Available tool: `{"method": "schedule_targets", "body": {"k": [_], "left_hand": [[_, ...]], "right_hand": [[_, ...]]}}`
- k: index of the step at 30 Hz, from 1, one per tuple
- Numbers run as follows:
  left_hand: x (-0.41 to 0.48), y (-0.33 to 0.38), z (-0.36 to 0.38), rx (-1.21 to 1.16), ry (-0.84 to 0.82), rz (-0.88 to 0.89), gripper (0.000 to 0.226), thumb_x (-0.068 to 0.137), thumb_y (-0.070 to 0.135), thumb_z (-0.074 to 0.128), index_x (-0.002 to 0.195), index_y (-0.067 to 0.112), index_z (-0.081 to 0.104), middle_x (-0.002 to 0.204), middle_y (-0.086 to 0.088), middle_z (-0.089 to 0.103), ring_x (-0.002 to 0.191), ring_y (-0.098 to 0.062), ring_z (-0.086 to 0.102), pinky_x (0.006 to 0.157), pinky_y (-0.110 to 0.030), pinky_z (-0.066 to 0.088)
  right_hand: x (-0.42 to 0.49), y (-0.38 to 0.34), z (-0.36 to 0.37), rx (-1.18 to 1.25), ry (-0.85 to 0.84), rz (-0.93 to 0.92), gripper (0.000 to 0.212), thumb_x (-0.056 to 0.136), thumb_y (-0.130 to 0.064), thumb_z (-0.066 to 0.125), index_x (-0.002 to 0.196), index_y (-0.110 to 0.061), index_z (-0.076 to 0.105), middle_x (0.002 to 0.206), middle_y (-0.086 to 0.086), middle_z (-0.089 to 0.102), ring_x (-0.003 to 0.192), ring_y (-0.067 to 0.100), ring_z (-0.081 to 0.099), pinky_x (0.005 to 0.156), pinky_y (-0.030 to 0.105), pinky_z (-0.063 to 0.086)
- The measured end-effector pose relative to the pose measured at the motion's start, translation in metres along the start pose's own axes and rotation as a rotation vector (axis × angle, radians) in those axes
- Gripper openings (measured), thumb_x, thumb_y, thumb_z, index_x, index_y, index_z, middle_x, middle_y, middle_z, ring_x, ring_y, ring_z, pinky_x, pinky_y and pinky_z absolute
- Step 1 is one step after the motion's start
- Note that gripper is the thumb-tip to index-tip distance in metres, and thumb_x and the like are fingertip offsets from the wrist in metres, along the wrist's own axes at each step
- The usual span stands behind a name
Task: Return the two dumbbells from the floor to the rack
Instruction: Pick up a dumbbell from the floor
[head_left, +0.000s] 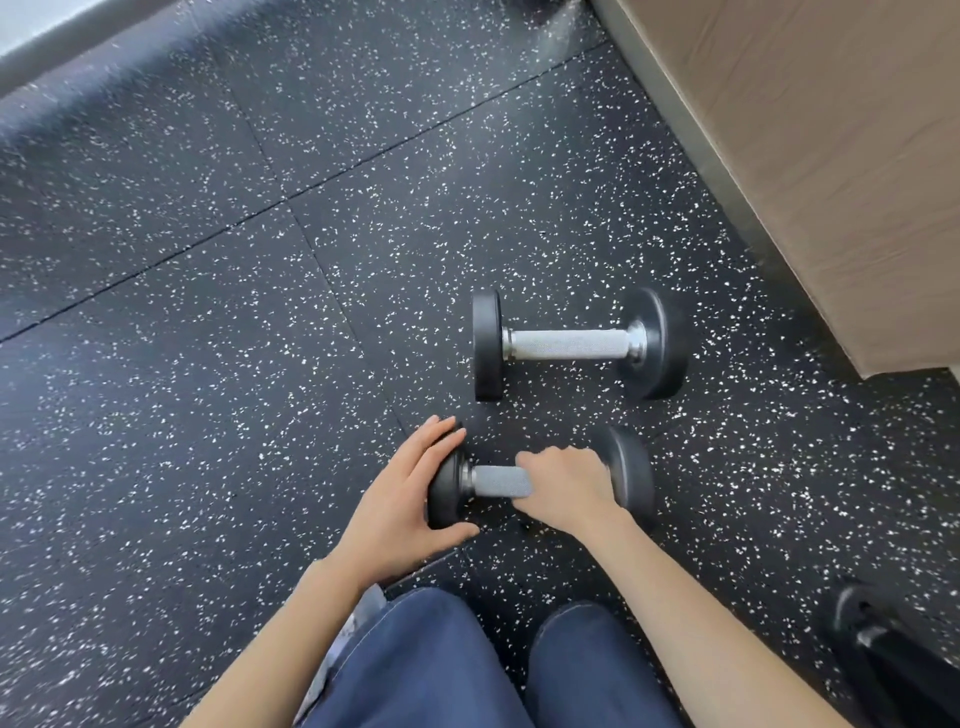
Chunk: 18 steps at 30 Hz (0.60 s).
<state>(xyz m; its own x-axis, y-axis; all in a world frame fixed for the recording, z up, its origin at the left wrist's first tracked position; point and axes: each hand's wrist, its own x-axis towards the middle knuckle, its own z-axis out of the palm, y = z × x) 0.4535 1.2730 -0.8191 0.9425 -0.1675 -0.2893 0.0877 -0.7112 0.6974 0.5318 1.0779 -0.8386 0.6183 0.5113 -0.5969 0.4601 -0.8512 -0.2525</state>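
On the floor (208, 364), right hand (569, 486) grips nearer dumbbell (496, 480) (left hand (400, 499) touching).

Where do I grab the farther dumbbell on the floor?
Grab the far dumbbell by its rough silver handle, reaching down from above. It lies sideways, and its round heads hold the handle off the floor, so you can curl under it, as the right hand does on the near dumbbell.
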Motion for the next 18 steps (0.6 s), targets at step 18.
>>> {"method": "schedule_targets", "body": {"k": [18], "left_hand": [[0.008,-0.01,0.001,-0.017,-0.014,0.017,0.089,0.063,0.052,0.077,0.138,0.027,0.035,0.149,0.016,0.025,0.141,-0.001,0.013,0.107,-0.015,0.023]], "right_hand": [[0.003,-0.005,0.023,0.007,0.333,-0.184,0.047,0.074,-0.069,0.039,0.085,-0.029,0.06,0.063,-0.011,0.06,0.052,0.009,0.059,0.041,0.022,0.037]]}}
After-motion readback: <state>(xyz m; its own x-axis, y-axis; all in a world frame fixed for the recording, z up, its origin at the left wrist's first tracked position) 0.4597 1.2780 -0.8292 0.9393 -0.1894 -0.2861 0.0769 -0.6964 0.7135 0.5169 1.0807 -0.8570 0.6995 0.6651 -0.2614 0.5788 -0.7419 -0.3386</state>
